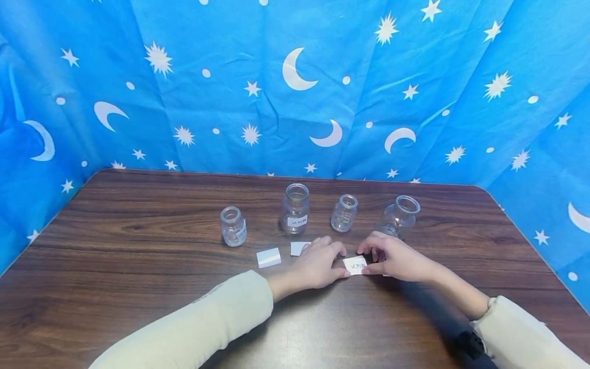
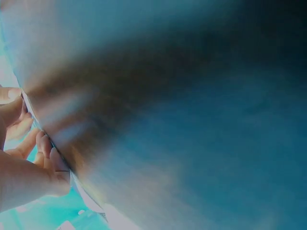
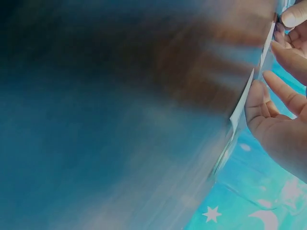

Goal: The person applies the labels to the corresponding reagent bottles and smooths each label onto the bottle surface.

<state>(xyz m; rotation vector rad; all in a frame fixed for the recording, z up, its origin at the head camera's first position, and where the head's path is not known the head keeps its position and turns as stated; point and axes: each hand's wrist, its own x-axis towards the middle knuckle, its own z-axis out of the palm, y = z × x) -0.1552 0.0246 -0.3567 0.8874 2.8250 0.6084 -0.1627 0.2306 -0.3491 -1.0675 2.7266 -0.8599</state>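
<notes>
A small white label with handwritten characters [image 1: 354,265] is low over the tabletop between both hands. My left hand [image 1: 318,264] comes from the left, its thumb tip right at the label's lower left corner and its fingers loosely bent above. From the other side my right hand [image 1: 396,257] pinches the label's right edge, thumb in front, fingers curved behind. A blank white label [image 1: 300,248] is partly covered by the left hand, and another [image 1: 269,258] is farther left. In the right wrist view, a white slip [image 3: 242,99] shows beside the right hand.
Behind the hands stand uncapped glass jars: a small labelled one [image 1: 233,228], a taller labelled one [image 1: 296,209], another small one [image 1: 344,214] and a wide one [image 1: 400,215] partly behind the right hand. A blue cloth [image 1: 258,102] with moons and stars hangs beyond the wooden table [image 1: 138,246].
</notes>
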